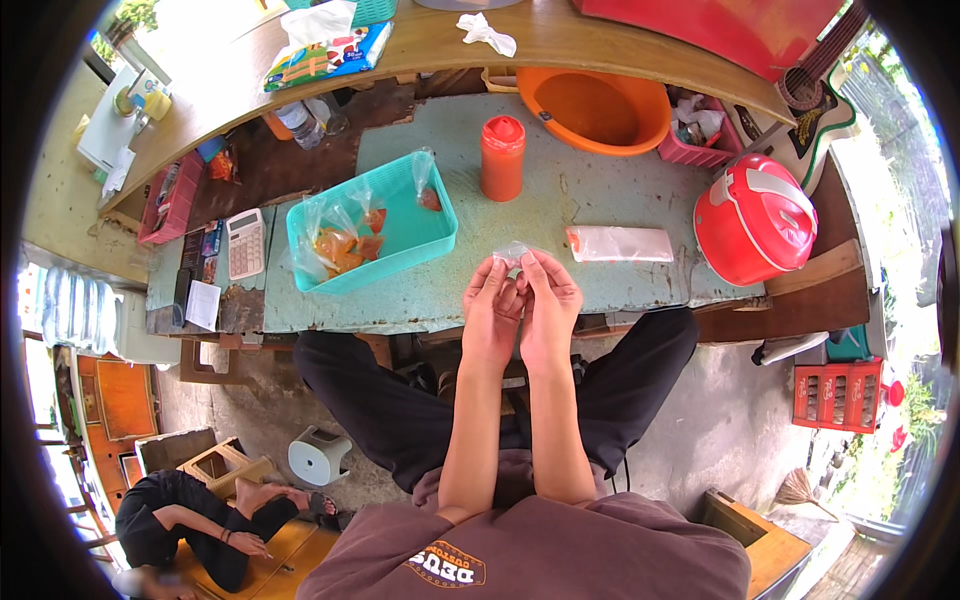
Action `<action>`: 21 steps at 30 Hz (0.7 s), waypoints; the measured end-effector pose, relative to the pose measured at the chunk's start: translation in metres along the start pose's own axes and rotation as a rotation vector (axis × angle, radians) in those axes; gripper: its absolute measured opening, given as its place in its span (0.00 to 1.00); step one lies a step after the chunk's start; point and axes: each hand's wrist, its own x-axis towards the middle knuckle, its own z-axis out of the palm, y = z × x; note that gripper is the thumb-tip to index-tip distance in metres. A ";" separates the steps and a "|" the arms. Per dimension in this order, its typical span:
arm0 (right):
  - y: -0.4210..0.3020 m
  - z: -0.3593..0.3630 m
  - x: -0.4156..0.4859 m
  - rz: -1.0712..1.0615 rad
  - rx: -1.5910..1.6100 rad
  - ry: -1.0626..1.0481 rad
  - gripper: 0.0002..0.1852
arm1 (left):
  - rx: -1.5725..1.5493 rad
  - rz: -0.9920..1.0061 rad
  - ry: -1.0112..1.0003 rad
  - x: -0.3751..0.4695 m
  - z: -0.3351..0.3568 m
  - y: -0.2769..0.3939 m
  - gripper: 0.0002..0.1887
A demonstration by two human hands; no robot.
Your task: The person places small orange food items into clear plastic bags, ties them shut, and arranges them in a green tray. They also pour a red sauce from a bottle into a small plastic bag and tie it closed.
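Between their fingertips, my left hand (489,296) and my right hand (549,292) hold a small clear plastic bag (511,253) near the table's front edge. Ahead stands a red squeeze bottle (502,159) filled with orange-red sauce. To the left, a turquoise plastic basket (409,225) contains several knotted clear bags of orange-red sauce (341,251), mostly gathered at its left end. A flat pack of clear plastic bags (621,244) lies to the right of my hands.
On the worn table (450,300), a calculator (246,244) lies left and a red rice cooker (756,221) stands right. An orange basin (592,112) sits under the wooden shelf (420,52), which bears a tissue pack (330,56). Another person (202,525) sits behind, lower left.
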 end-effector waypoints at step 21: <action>-0.012 -0.008 -0.001 -0.348 -0.523 -0.145 0.08 | 0.460 0.279 0.123 -0.012 0.024 0.019 0.05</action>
